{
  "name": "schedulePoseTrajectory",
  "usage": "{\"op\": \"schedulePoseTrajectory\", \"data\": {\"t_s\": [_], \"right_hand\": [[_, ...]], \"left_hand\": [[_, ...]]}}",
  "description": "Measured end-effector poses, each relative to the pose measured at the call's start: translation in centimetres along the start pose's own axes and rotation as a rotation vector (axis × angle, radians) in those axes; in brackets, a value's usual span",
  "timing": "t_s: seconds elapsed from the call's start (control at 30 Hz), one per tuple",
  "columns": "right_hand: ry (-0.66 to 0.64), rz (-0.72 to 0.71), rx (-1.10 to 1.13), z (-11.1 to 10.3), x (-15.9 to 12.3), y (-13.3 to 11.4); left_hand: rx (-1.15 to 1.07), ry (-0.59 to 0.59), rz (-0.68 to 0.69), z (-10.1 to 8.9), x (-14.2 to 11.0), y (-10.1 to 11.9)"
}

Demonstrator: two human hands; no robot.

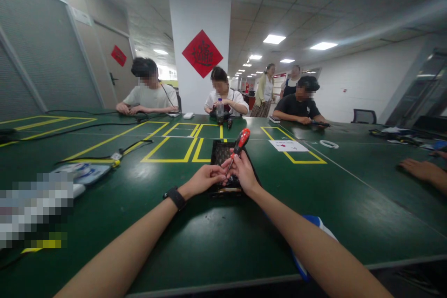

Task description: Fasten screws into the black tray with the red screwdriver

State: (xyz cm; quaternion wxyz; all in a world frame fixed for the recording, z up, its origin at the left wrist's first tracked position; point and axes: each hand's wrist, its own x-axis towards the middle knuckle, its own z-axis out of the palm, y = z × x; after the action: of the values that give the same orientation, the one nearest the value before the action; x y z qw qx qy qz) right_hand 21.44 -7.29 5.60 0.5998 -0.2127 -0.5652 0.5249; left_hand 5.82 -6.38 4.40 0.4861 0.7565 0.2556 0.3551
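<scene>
My right hand point(243, 173) is closed around a screwdriver point(240, 140) with a red and black handle. Its handle points up and away, and its thin shaft slants down toward my left fingertips. My left hand point(206, 179) has its fingers pinched together near the screwdriver's tip; whatever they hold is too small to make out. Under both hands lies a black open case point(218, 149) with dark parts inside, on the green table point(195, 251). My hands cover much of its interior.
Yellow tape outlines point(167, 160) mark the table. A white paper point(288, 145) and a white ring point(328, 144) lie right. A clear bottle point(220, 111) stands ahead. A blue and white item point(314, 221) is partly behind my right forearm. Other people sit opposite; another person's hand point(419, 168) rests far right.
</scene>
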Motion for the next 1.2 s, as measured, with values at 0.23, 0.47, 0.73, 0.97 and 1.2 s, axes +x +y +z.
{"op": "schedulePoseTrajectory", "data": {"t_s": [0.23,0.47,0.73,0.97,1.2], "right_hand": [[-0.008,0.008,0.042,0.1,0.0,0.1],[-0.049,0.021,-0.003,0.2,-0.1,-0.1],[-0.021,-0.019,-0.020,0.2,-0.1,-0.1],[-0.017,-0.020,-0.016,0.4,-0.2,-0.4],[-0.012,-0.026,-0.009,0.5,-0.3,-0.5]], "left_hand": [[0.138,0.162,0.021,0.1,0.1,-0.8],[0.022,0.057,-0.026,-0.3,-0.1,-0.4],[-0.010,0.050,-0.048,-0.3,-0.1,-0.1],[0.199,0.104,-0.008,-0.1,-0.2,0.6],[0.494,0.189,0.080,-0.4,-0.7,1.3]]}}
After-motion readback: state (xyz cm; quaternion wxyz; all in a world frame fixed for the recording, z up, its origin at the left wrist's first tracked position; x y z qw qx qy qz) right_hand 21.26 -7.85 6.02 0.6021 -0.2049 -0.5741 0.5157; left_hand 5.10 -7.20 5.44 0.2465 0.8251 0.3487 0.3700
